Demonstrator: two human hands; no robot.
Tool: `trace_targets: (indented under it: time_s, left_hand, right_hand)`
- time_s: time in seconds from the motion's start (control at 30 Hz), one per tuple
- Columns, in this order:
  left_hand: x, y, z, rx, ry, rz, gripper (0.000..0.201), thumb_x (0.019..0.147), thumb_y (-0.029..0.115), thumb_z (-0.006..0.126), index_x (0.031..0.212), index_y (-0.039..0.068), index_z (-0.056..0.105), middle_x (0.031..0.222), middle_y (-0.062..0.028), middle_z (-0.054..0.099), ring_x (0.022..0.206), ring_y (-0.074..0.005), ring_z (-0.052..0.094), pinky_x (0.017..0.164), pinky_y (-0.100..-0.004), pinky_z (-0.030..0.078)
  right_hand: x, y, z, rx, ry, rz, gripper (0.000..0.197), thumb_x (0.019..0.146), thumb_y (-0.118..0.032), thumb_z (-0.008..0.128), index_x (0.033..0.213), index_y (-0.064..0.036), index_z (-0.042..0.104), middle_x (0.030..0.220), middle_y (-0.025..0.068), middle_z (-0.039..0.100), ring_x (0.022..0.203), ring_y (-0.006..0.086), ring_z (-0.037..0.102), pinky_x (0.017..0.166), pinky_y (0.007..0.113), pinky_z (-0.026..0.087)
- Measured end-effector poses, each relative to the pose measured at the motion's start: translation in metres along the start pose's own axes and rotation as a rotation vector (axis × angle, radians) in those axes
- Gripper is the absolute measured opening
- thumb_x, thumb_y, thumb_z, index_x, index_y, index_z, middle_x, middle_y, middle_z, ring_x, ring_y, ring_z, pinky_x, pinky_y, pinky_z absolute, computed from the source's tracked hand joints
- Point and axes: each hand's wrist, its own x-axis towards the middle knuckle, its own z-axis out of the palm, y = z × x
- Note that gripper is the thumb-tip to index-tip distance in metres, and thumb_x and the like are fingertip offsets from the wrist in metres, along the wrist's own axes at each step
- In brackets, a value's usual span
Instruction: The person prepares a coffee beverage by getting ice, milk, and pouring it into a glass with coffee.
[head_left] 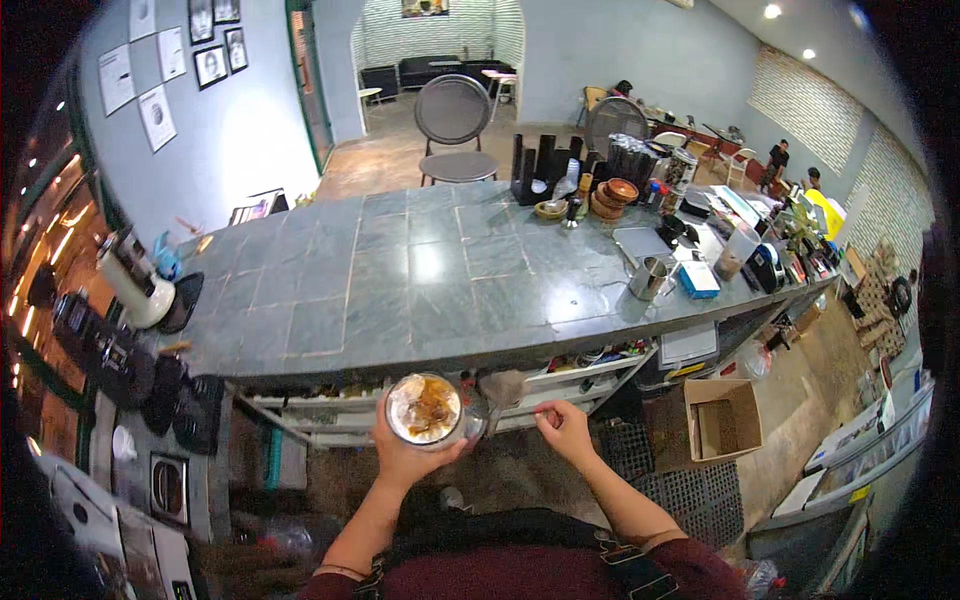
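Note:
My left hand (400, 462) is wrapped round a glass of iced drink (424, 409), held upright just in front of the counter's near edge. White ice or foam and brown streaks show at the top of the glass. To the right, my right hand (564, 434) is closed with its fingers curled together. Whether anything small is pinched in it cannot be made out. Between the two hands, by the shelf under the counter, is a greyish object (503, 387) whose kind is unclear.
A grey tiled counter (400, 270) spans the view. On its right stand a metal pitcher (649, 278), a blue and white box (698, 280) and stacked brown bowls (613, 198). A grinder (135, 285) stands left. An open cardboard box (724, 420) sits on the floor beside black mats (692, 503).

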Motion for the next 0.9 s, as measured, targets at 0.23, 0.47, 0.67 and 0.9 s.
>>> trace_targets:
  time_s: [0.23,0.47,0.67,0.9]
  left_hand:
    - [0.09,-0.039,0.083,-0.152,-0.231,-0.031,0.098,0.046,0.038,0.092,0.122,0.001,0.043,0.108,-0.012,0.062,0.101,-0.0212,0.061,0.089,-0.0337,0.049]
    - [0.151,-0.049,0.149,-0.112,-0.267,0.036,0.096,0.046,0.036,0.092,0.121,0.0,0.043,0.106,-0.0138,0.062,0.098,-0.0239,0.063,0.087,-0.0344,0.05]
    - [0.18,-0.056,0.2,0.073,-0.202,0.029,0.092,0.047,0.036,0.091,0.119,0.003,0.043,0.107,-0.0123,0.058,0.1,-0.0238,0.06,0.086,-0.0368,0.049]
    - [0.206,-0.062,0.253,0.034,-0.079,-0.039,0.091,0.047,0.034,0.091,0.118,0.003,0.043,0.104,-0.0122,0.059,0.096,-0.0238,0.061,0.084,-0.0358,0.05]
  right_hand:
    - [0.125,0.024,-0.048,0.037,0.256,-0.034,0.026,0.075,-0.006,0.07,0.1,-0.0035,0.063,0.066,-0.0031,0.048,0.059,0.0052,0.042,0.055,0.021,0.038]
    - [0.293,0.081,-0.162,-0.257,0.411,0.038,0.059,0.064,-0.027,0.08,0.112,-0.0043,0.054,0.083,0.0103,0.061,0.076,0.0214,0.059,0.071,0.033,0.048]
    - [0.45,0.135,-0.233,-0.544,0.406,0.125,0.087,0.055,-0.036,0.085,0.122,0.0001,0.043,0.107,0.0226,0.058,0.099,0.0351,0.058,0.085,0.041,0.048]
    - [0.567,0.164,-0.243,-0.628,0.302,0.356,0.141,0.036,-0.06,0.086,0.144,-0.0014,0.016,0.129,0.0307,0.043,0.119,0.0423,0.047,0.098,0.044,0.041]
